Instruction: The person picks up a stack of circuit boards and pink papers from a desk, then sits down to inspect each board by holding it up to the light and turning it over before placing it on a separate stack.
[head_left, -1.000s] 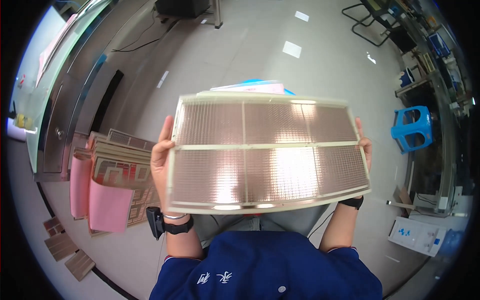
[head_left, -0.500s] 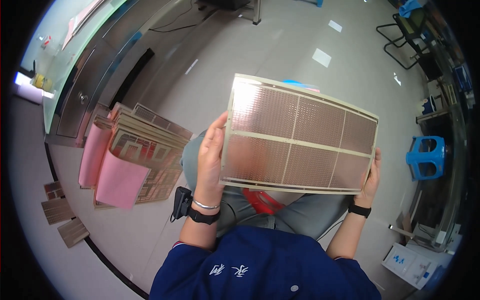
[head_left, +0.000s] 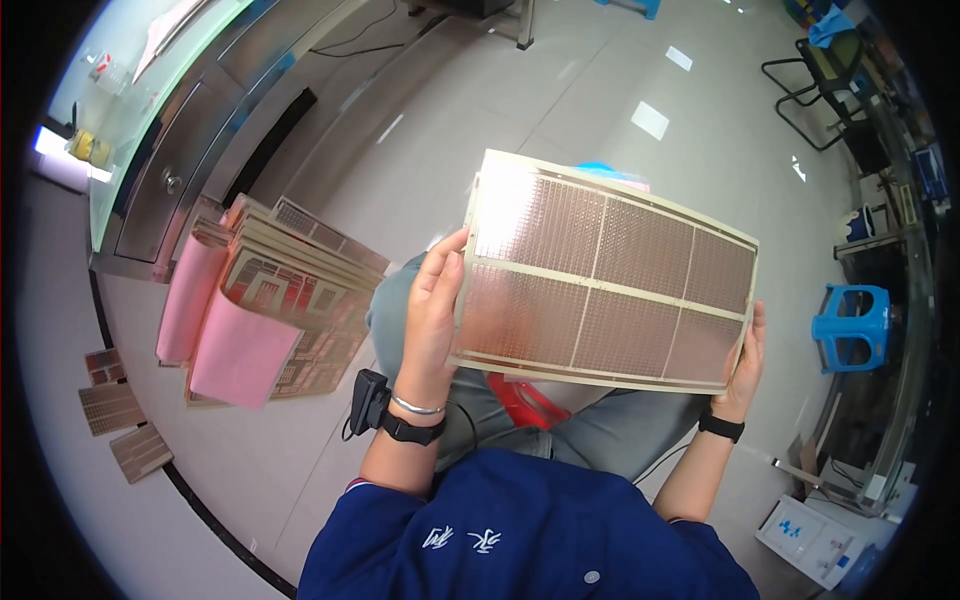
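Observation:
A large copper-coloured circuit board panel (head_left: 643, 240) is held up in front of my lap, its face toward me. Pale strips divide it into several finely patterned sections, and glare whitens its far left corner. My left hand (head_left: 432, 305) grips the left edge, and my right hand (head_left: 744, 365) grips the right edge near the lower corner. A second pale edge shows along the left and lower sides, so another panel may lie behind it. Fingers under the panel are hidden. Below it, a red object (head_left: 532, 402) and something pale are partly covered on my lap.
A stack of circuit board panels (head_left: 330, 345) with pink sheets (head_left: 240, 345) between them leans on the left, beside a metal cabinet (head_left: 165, 190). Small board pieces (head_left: 112, 408) lie at far left. A blue stool (head_left: 851, 328) and a chair (head_left: 825, 75) stand on the right.
The panel has shifted slightly right and its tilt has changed a little, with more of a second edge showing at its left. Both hands keep their grip.

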